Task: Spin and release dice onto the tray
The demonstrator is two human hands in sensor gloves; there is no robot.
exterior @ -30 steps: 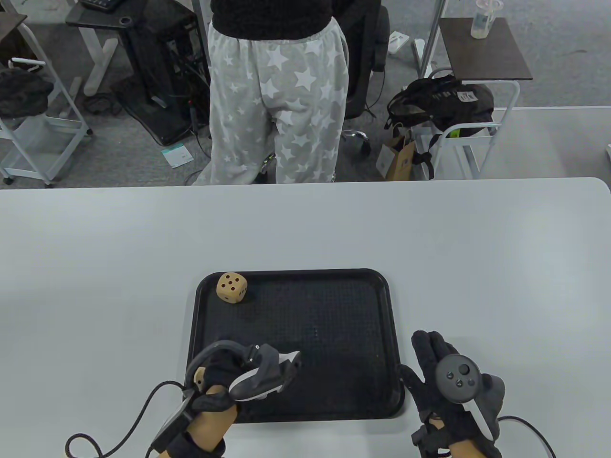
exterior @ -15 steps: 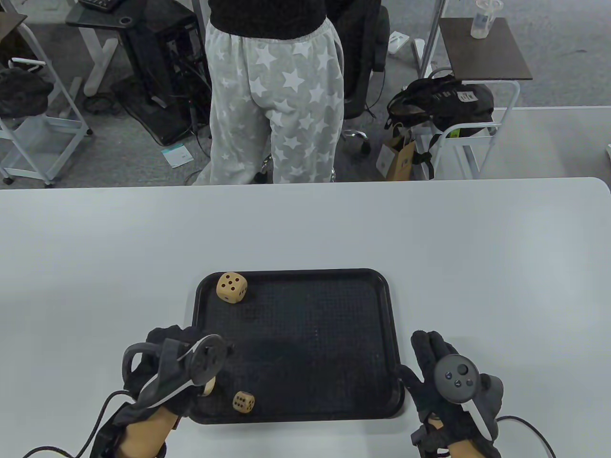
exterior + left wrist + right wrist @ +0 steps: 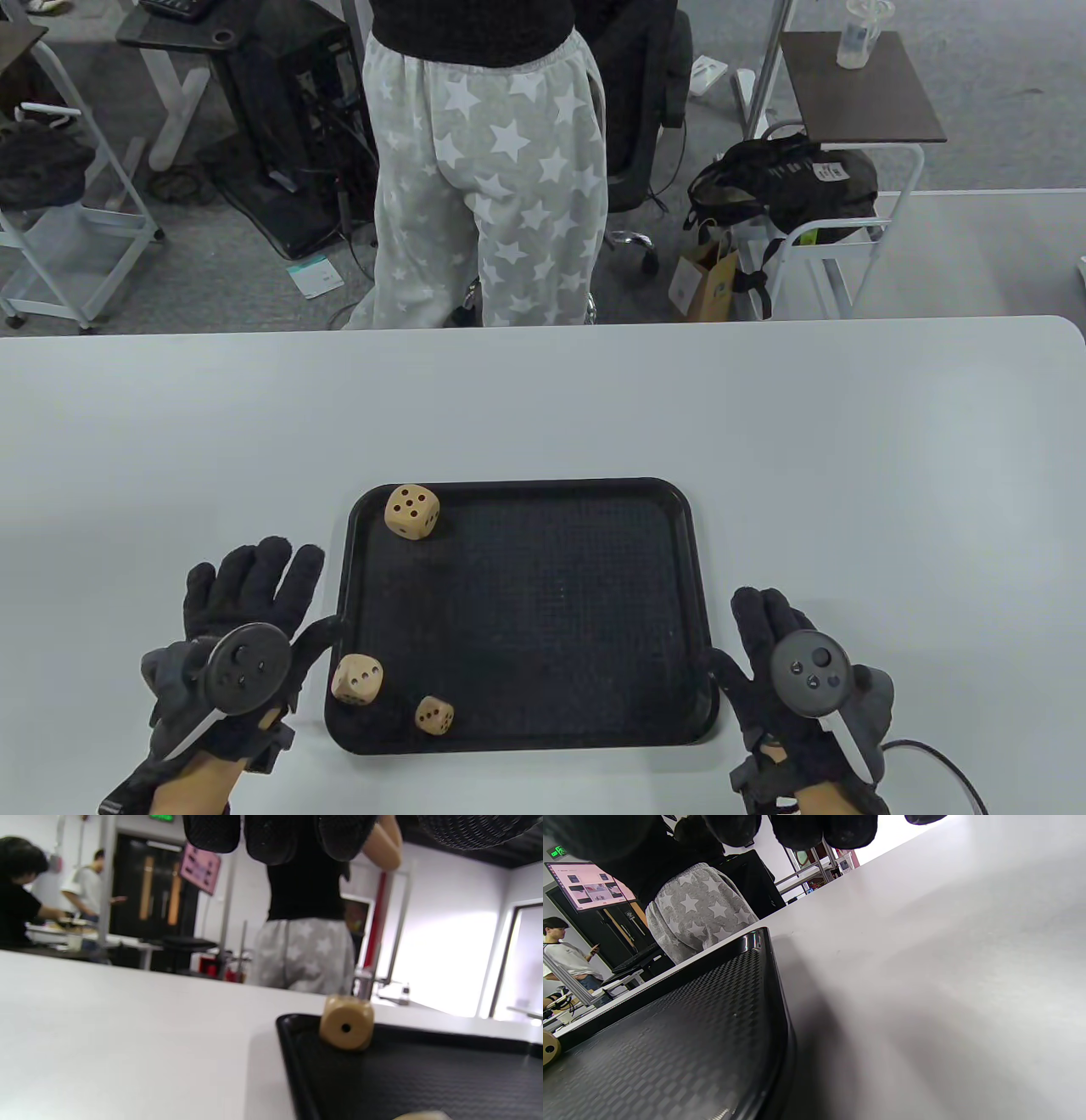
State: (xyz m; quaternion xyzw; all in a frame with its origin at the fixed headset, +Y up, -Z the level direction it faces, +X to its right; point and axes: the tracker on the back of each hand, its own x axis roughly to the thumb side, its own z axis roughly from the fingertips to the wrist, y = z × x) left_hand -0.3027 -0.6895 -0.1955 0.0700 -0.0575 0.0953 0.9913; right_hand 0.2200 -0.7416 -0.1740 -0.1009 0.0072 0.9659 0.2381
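A black tray [image 3: 526, 488] lies on the white table, with three wooden dice in it. One die [image 3: 412, 511] sits in the far left corner, also seen as the die [image 3: 346, 1022] in the left wrist view. Two more dice [image 3: 357, 678] [image 3: 433, 715] lie in the near left corner. My left hand [image 3: 246, 594] rests flat on the table just left of the tray, fingers straight, holding nothing; its thumb reaches the tray's rim. My right hand [image 3: 768, 632] lies flat beside the tray's right edge [image 3: 774, 984], empty.
A person in grey star-print trousers [image 3: 488, 170] stands beyond the table's far edge. Behind are desks, a white rack with a black bag [image 3: 785, 182] and a side table with a jug [image 3: 861, 34]. Glove cables trail off the table's near edge.
My left hand let go two dice into the tray's near left corner, then drew left off the tray and flattened on the table. The right hand stayed put.
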